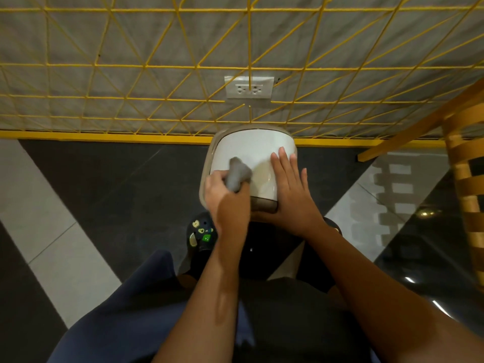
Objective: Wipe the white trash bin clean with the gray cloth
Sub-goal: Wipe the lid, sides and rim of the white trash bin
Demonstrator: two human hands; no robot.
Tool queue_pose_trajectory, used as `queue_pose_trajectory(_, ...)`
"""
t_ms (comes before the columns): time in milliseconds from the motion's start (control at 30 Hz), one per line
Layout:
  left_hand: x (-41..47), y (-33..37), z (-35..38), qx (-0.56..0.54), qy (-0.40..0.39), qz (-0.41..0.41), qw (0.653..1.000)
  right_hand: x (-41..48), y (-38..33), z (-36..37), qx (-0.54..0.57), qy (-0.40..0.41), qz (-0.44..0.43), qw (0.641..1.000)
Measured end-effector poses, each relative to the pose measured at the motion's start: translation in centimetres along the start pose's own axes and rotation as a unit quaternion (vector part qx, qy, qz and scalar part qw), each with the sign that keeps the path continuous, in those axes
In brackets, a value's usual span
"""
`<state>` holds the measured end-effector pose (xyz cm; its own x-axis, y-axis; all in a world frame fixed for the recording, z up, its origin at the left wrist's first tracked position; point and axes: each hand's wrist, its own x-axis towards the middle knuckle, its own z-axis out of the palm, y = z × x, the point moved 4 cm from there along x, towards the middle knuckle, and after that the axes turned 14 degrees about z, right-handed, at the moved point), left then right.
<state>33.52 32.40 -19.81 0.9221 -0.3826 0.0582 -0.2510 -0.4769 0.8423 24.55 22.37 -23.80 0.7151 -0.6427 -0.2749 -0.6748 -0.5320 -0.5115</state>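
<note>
The white trash bin stands on the floor against the wall, seen from above with its lid closed. My left hand is closed around a bunched gray cloth, which is pressed on the left part of the lid. My right hand lies flat on the right side of the lid, fingers spread, thumb down over the front edge. The bin's body below the lid is mostly hidden by my hands and forearms.
A yellow wire grid covers the gray wall behind the bin, with a white power socket just above it. A woven wooden chair stands at the right. My feet in dark clogs are just before the bin.
</note>
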Motion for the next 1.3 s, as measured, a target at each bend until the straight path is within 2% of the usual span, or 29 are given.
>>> queue_pose_trajectory(200,2.4,-3.2,-1.8,0.051,-0.011,-0.072,0.996,0.3,0.3,0.3,0.003,-0.005,-0.007,1.000)
queue_pose_trajectory(300,1.2,-1.4,-1.1,0.025,-0.027,-0.019,0.999,0.2,0.2,0.5,0.058,-0.007,-0.011,0.998)
queue_pose_trajectory(433,-1.2,2.2,1.8,0.046,-0.071,0.105,0.991,0.2,0.1,0.8,0.162,0.000,-0.005,0.987)
queue_pose_trajectory(500,-1.4,2.9,3.1,0.056,-0.085,0.106,0.989,0.6,0.3,1.0,0.168,-0.018,0.007,0.986)
queue_pose_trajectory(633,1.0,3.1,4.0,0.068,-0.053,0.113,0.990,0.4,0.5,0.8,0.159,-0.010,0.007,0.987)
queue_pose_trajectory(700,3.0,2.7,4.0,0.062,-0.039,0.085,0.994,0.2,0.4,0.7,0.166,-0.014,0.001,0.986)
queue_pose_trajectory(800,5.7,0.9,3.0,0.069,0.011,-0.007,0.998,0.2,0.4,0.4,0.138,-0.017,-0.011,0.990)
queue_pose_trajectory(867,6.6,-0.4,2.4,0.082,0.008,-0.038,0.996,0.1,0.4,0.5,0.121,-0.015,-0.017,0.992)
queue_pose_trajectory(933,6.5,-0.3,2.4,0.090,-0.009,-0.006,0.996,0.1,0.4,0.5,0.114,-0.014,-0.016,0.993)
queue_pose_trajectory(1000,5.9,1.2,3.4,0.076,-0.034,0.063,0.995,0.1,0.3,0.5,0.114,-0.013,-0.014,0.993)
queue_pose_trajectory(1100,4.7,3.6,6.3,0.091,-0.112,0.152,0.978,0.1,0.3,0.5,0.115,-0.020,-0.008,0.993)
queue_pose_trajectory(1200,5.0,4.4,8.0,0.101,-0.154,0.175,0.967,0.2,0.3,0.6,0.107,-0.025,0.003,0.994)
queue_pose_trajectory(1300,6.5,4.2,7.1,0.106,-0.109,0.157,0.976,0.2,0.3,0.5,0.094,-0.016,-0.001,0.995)
